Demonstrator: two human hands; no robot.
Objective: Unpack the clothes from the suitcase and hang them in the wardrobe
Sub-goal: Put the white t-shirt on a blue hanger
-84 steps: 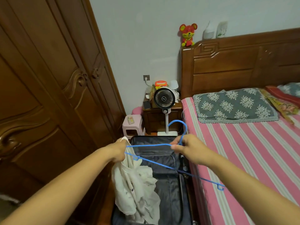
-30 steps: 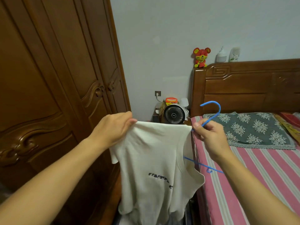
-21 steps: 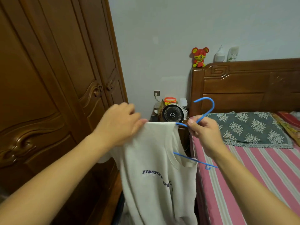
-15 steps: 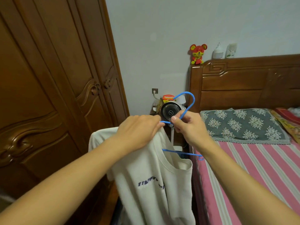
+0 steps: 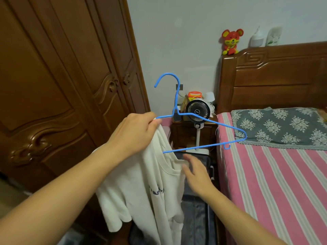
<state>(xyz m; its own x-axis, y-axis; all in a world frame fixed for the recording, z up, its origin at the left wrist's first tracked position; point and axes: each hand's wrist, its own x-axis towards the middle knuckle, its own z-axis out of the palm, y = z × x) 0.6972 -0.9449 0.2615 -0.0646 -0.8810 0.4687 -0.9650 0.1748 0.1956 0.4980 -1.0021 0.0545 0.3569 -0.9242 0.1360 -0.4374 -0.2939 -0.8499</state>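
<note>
From the head camera, the left hand pinches one shoulder end of the blue hanger together with the white T-shirt — a clenched grip on both. The hanger stands with its hook upward, its far shoulder jutting free over the edge of the bed. The shirt hangs down from the left hand, its neckline open just beside the right hand, whose fingers are straight and slightly blurred — grip released, holding nothing. Below lies the dark suitcase, between the bed and the closed wooden wardrobe. A small fan stands by the nightstand.
</note>
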